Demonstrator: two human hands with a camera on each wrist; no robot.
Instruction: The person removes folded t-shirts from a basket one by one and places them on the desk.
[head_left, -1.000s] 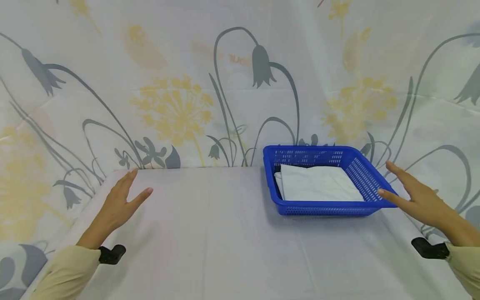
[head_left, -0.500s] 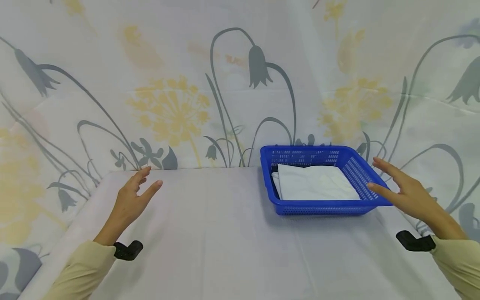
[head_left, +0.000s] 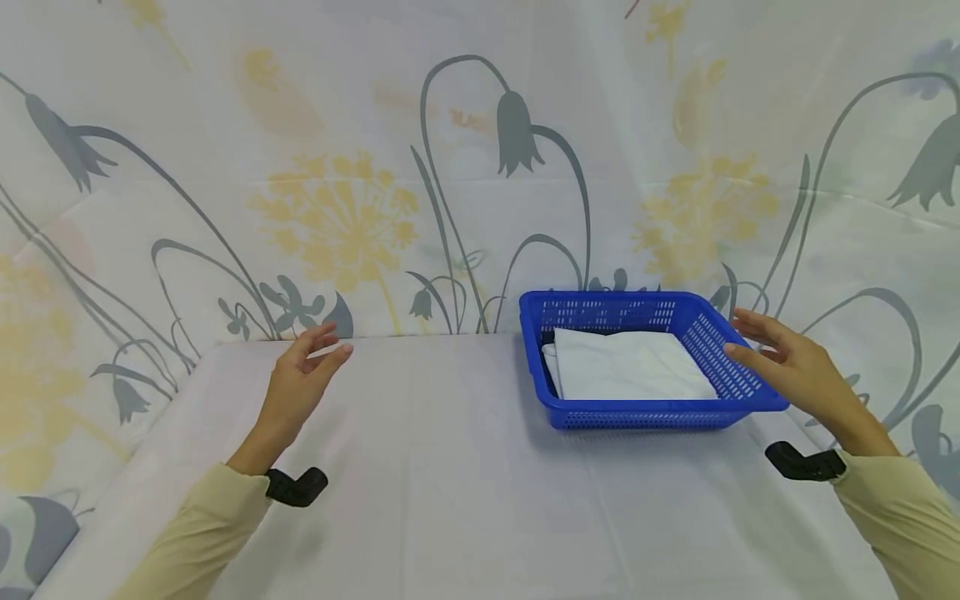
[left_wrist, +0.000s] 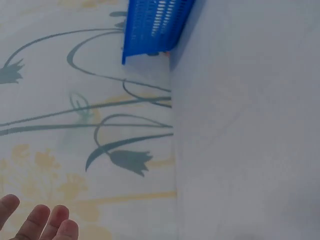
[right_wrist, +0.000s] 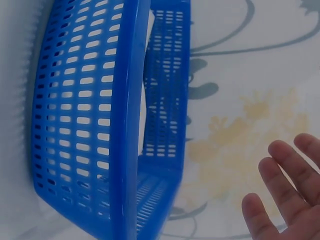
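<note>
A blue plastic basket (head_left: 637,415) with slotted walls stands at the back right of the table. Inside it lies a folded white cloth (head_left: 633,365); some dark item shows at the cloth's left edge. My right hand (head_left: 802,371) hovers at the basket's right end, fingers loosely bent, overlapping the rim in the head view. In the right wrist view its fingertips are apart from the basket wall (right_wrist: 85,110). Over the left part of the table, my left hand (head_left: 296,383) is held up with relaxed fingers and nothing in it. The basket's corner (left_wrist: 155,30) appears far off in the left wrist view.
A white cloth covers the table (head_left: 450,483). Behind it and along both sides hangs a curtain (head_left: 345,108) printed with grey and yellow flowers. Black wrist straps (head_left: 297,487) with mounts sit at both sleeve cuffs.
Both hands have moved inward: the left rightward, the right leftward toward the basket's right end. Their fingers have bent a little more. Basket and cloth stay in place on the table.
</note>
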